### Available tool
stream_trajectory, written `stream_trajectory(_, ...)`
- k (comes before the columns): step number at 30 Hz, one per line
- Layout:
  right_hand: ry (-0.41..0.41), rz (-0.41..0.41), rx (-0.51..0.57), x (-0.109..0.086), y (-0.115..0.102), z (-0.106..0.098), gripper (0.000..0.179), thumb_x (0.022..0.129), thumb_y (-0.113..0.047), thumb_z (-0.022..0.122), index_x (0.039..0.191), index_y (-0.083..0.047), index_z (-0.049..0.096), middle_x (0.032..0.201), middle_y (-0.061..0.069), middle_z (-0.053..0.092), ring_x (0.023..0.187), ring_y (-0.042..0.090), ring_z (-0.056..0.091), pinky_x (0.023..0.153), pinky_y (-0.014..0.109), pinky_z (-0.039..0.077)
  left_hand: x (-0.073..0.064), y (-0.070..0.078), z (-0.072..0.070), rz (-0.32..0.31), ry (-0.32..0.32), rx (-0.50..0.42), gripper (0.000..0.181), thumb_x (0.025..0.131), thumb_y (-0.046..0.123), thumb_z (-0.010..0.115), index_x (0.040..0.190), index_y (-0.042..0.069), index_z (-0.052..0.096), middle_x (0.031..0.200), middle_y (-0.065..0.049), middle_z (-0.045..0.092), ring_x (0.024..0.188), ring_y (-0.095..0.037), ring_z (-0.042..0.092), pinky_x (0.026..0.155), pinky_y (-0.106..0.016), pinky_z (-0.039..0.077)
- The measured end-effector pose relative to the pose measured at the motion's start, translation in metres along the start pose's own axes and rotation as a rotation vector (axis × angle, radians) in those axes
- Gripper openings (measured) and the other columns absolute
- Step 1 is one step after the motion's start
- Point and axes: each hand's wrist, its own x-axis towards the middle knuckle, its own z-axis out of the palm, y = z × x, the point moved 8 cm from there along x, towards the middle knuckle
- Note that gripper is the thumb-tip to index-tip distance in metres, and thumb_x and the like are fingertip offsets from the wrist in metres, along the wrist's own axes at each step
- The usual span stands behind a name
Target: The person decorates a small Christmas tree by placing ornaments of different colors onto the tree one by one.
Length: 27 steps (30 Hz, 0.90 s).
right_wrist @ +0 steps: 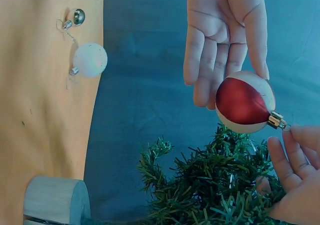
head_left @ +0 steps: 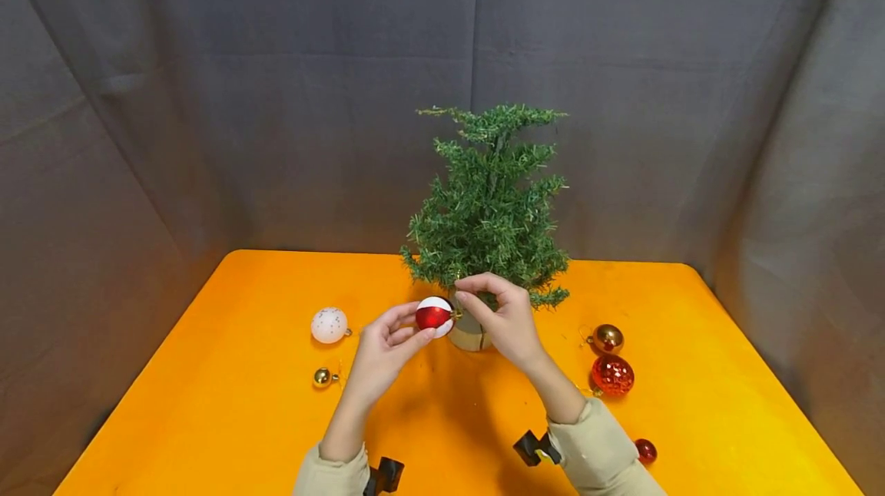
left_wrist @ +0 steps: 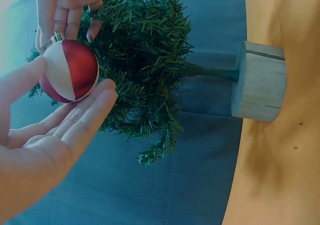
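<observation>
A red and white Christmas bauble is held up in front of the small artificial Christmas tree. My left hand grips the ball between thumb and fingers, as the left wrist view also shows. At the bauble's gold cap, my right hand pinches the thin hanging loop with thumb and forefinger. The cap points toward the right hand. Behind both hands, the tree stands upright on a round wooden base, its lower branches close to the right hand's fingers.
On the orange table, a white speckled bauble and a small gold bauble lie to the left. To the right are a bronze bauble, a shiny red bauble and a small dark red bauble beside the right sleeve. Grey curtains surround the table.
</observation>
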Motion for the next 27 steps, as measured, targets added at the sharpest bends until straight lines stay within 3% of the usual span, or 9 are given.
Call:
stream_trajectory(7,0.015,-0.041,0.0,0.0,0.0,0.0,0.01,0.076,0.016,0.059,0.086,0.013,0.062,0.08,0.021,0.062,0.069,0.028,0.057,0.062,0.022,0.047,0.001,-0.001,0.002,-0.009,-0.028,0.096,0.042,0.083,0.012,0.064,0.119,-0.006,0.051,0.109,-0.018,0.057,0.098,-0.029,0.056,0.081,-0.032,0.047)
stream_trajectory(14,0.019,-0.077,-0.027,0.0,-0.002,-0.001,0.011,0.075,0.018,0.059,0.084,0.012,0.063,0.076,0.021,0.061,0.062,0.024,0.053,0.055,0.028,0.045,0.006,0.011,0.003,0.083,-0.025,0.249,0.035,0.085,0.018,0.062,0.114,-0.002,0.058,0.111,-0.014,0.058,0.104,-0.027,0.052,0.083,-0.038,0.045)
stream_trajectory(20,0.025,-0.07,-0.034,0.0,-0.002,-0.001,0.01,0.075,0.015,0.06,0.084,0.011,0.063,0.076,0.019,0.062,0.062,0.022,0.054,0.053,0.028,0.044,0.013,0.024,0.013,0.176,-0.043,0.274,0.027,0.085,0.015,0.062,0.107,0.0,0.063,0.103,-0.011,0.062,0.091,-0.023,0.058,0.078,-0.036,0.047)
stream_trajectory(27,0.012,-0.031,-0.01,0.0,0.001,0.001,0.009,0.077,0.014,0.06,0.085,0.012,0.062,0.075,0.019,0.061,0.061,0.026,0.054,0.053,0.026,0.046,0.019,0.029,0.02,0.168,-0.048,0.272,0.024,0.085,0.015,0.062,0.105,0.002,0.064,0.1,-0.009,0.063,0.084,-0.019,0.06,0.074,-0.033,0.049)
